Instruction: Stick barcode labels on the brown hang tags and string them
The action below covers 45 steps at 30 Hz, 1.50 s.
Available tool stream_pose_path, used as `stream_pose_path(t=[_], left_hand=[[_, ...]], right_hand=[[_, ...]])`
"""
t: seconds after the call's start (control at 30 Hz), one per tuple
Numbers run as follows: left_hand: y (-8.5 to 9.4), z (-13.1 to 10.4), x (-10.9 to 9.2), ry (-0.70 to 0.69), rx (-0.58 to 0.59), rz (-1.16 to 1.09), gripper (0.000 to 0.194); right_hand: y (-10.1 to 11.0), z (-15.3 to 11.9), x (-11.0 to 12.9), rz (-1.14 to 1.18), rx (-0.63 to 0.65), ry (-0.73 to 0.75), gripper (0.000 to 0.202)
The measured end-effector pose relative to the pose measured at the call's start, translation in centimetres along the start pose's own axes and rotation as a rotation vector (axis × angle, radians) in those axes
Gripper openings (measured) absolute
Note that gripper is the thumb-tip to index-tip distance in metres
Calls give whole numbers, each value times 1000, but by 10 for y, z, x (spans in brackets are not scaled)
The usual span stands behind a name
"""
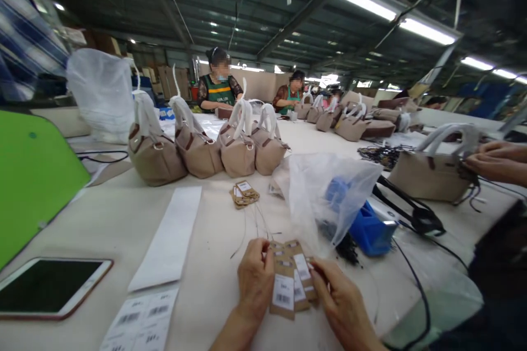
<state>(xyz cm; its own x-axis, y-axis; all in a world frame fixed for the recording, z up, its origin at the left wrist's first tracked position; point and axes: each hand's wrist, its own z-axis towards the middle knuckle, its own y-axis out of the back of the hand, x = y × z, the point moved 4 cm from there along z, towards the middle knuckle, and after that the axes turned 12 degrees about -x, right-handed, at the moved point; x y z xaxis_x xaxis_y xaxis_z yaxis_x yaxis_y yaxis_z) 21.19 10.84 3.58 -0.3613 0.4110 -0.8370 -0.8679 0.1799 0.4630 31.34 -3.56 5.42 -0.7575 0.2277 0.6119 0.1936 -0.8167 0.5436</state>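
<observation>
Several brown hang tags [283, 292] with white barcode stickers are fanned out between my hands, low at the centre. My left hand [256, 274] pinches their left edge, fingers closed. On the other side my right hand [340, 296] grips the right edge between thumb and fingers. A small pile of similar hang tags [246, 192] lies on the table just beyond, its thin strings trailing toward me. To the left are a long white paper strip [171, 236] and a sheet of barcode stickers [142, 321].
Taupe handbags [197, 148] with wrapped handles stand in a row behind. A plastic bag [317, 192] and a blue tape dispenser [373, 230] sit to the right. A tablet [49, 288] lies at left. Another person's hand [500, 159] touches a handbag [432, 173]. Co-workers sit beyond.
</observation>
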Motion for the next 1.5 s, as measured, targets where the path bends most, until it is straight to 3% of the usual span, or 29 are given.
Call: stream_pose_path(t=[0.13,0.27,0.33,0.47,0.67,0.83,1.5], left_hand=[[0,-11,-8,-61,114,116,13],[1,-18,-13,-99,215,238,42],[0,-19,-14,-109,267,295,46],[-2,-19,-14,-96,312,357,46],[-4,-20,-10,-72,302,328,44],[-6,-19,-6,-73,289,339,42],[-6,-17,-13,-63,302,339,44]], right_hand=[[-12,-30,-2,-46,3,74,17],[-26,-41,1,-188,-34,158,27],[-26,-41,0,-190,-48,145,28],[-7,-31,-13,-202,-90,93,21],[41,-2,-55,-400,-367,-59,32],[48,8,-67,-430,-462,-102,42],[30,17,-61,-530,-290,28,46]])
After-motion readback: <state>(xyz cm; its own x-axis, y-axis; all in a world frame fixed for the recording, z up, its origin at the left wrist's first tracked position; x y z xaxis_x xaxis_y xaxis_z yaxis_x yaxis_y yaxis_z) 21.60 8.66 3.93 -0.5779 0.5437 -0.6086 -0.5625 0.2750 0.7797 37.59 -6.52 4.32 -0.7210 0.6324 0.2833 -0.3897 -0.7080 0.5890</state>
